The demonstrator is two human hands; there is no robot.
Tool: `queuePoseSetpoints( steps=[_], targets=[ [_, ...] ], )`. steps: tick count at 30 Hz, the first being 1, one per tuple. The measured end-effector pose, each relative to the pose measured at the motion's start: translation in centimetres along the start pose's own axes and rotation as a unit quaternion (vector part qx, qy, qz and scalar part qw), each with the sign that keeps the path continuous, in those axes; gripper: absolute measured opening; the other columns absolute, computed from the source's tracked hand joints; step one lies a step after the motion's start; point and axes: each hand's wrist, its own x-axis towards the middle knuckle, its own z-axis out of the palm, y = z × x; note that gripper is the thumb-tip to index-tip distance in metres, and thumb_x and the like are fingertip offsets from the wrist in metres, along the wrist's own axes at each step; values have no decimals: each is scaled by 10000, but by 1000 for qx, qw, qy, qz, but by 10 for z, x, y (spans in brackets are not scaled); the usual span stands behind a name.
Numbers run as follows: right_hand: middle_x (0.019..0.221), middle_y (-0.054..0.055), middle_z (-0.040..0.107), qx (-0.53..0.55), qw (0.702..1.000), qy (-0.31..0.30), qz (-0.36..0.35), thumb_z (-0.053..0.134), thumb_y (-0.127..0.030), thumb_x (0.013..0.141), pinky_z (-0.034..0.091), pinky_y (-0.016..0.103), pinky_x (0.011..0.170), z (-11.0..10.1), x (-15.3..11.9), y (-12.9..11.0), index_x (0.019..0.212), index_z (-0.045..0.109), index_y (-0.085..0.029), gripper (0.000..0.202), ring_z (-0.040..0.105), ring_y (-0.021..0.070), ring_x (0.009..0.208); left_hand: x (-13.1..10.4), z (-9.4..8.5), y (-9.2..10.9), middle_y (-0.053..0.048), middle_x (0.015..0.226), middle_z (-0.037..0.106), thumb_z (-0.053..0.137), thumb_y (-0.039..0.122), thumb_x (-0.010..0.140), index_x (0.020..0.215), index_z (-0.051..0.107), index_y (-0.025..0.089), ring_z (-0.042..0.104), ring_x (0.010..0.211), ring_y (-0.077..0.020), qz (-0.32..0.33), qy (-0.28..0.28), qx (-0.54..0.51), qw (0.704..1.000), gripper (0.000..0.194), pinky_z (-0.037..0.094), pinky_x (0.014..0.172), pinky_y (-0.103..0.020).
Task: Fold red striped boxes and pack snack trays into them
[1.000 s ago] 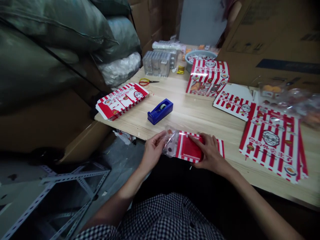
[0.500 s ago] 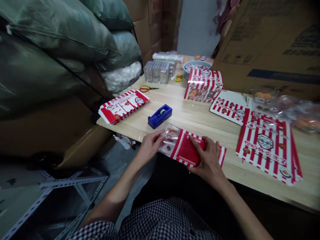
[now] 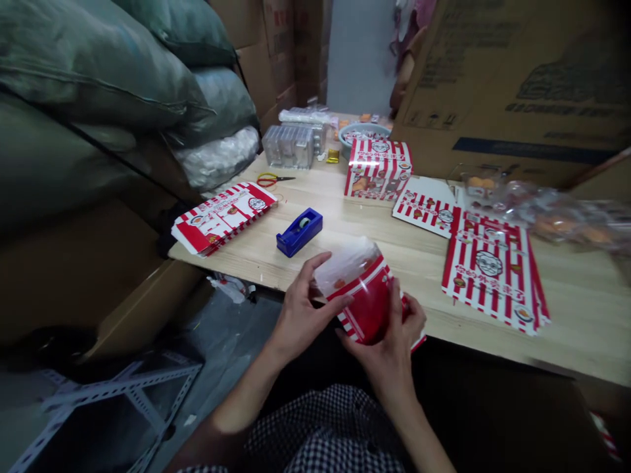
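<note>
Between my two hands is a red-and-white printed carton [image 3: 367, 297] with a clear plastic window at its far left end, bowed and tilted up at the table's front edge. My left hand [image 3: 305, 305] grips its windowed end, thumb on the red face and fingers behind. Wrapped around the right part of the carton is my right hand [image 3: 392, 328], its fingers over the red face. Just beyond them a blue tape dispenser [image 3: 300, 232] rests on the table [image 3: 345, 220].
Flat striped cartons [image 3: 224, 217] are stacked at left, more flat cartons [image 3: 493, 269] at right. Behind stand scissors [image 3: 276, 179], clear plastic boxes [image 3: 289, 146], an assembled carton [image 3: 378, 167] and a bowl [image 3: 349, 148]. A large cardboard box [image 3: 513, 85] blocks the back right; bulky sacks [image 3: 89, 79] fill the left.
The carton has gone from lying nearly flat to bowed and tilted up. My left hand has shifted from the tip of the window to a fuller hold. The view has swung slightly right.
</note>
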Motion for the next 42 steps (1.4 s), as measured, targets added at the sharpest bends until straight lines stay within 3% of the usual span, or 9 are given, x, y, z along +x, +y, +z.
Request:
queuePoseSetpoints(
  steps=[5,8,11,13,19,28,33,36,42],
  targets=[
    [1497,162,335,160,981,-73,86,454,-572,938,457,550,1040,-40,-24,12,1596,-112,-279,916,438,356,1339,-14,12,7,-11,931,698,796,274,778,1473,379,350,662,798,-183,-98,-103,-180,973,814,556,765,-300],
    [1435,124,516,345,917,-84,184,268,-554,1007,466,523,1036,-56,-29,25,1589,207,-294,640,543,322,1259,-25,24,-2,-1,892,687,787,269,798,1425,465,321,634,775,-150,-111,-174,-198,958,706,522,736,-255],
    [1310,88,641,461,834,-58,299,404,-542,998,477,484,1022,-52,-31,26,1377,569,-285,487,617,293,1147,-40,38,-11,-34,1024,692,709,333,877,1332,575,263,632,862,-155,-135,-172,-203,954,479,504,786,-258],
    [1223,76,687,481,812,-50,326,474,-533,981,501,448,973,-45,-32,24,1237,668,-273,413,648,273,1067,-49,43,-13,-64,1142,683,595,376,953,1310,603,241,639,973,-190,-159,-162,-217,949,381,497,864,-291],
    [1284,36,652,476,814,-73,325,575,-503,948,503,361,951,-35,-42,28,1339,593,-331,428,631,233,1113,-57,44,-14,-70,1119,687,530,347,979,1334,583,223,646,961,-193,-209,-118,-247,939,380,486,880,-296],
    [1090,37,755,567,715,-55,405,741,-326,820,549,369,876,-22,-38,38,1061,719,-241,256,685,256,1019,-45,71,-30,28,796,652,603,109,805,1171,578,224,545,610,-89,-255,-33,-269,928,384,409,596,-187],
    [969,24,775,576,701,-12,420,771,-287,767,549,366,861,-23,-32,48,998,730,-239,239,696,252,983,-38,61,-34,-66,996,730,698,285,856,1130,687,170,669,876,-172,-285,-129,-339,887,298,482,849,-275],
    [1006,27,771,581,700,-13,416,765,-286,780,541,368,879,-23,-34,50,1050,718,-242,278,684,254,1020,-38,55,-36,-105,1016,748,675,386,886,1081,731,134,687,947,-212,-322,-101,-399,853,324,483,915,-316],
    [1057,15,761,576,712,-18,402,738,-301,825,514,371,944,-22,-37,49,1061,697,-249,245,658,248,1092,-38,57,-36,-65,877,768,797,245,772,958,761,142,696,758,-153,-373,-70,-385,841,216,513,811,-275]
  ],
)
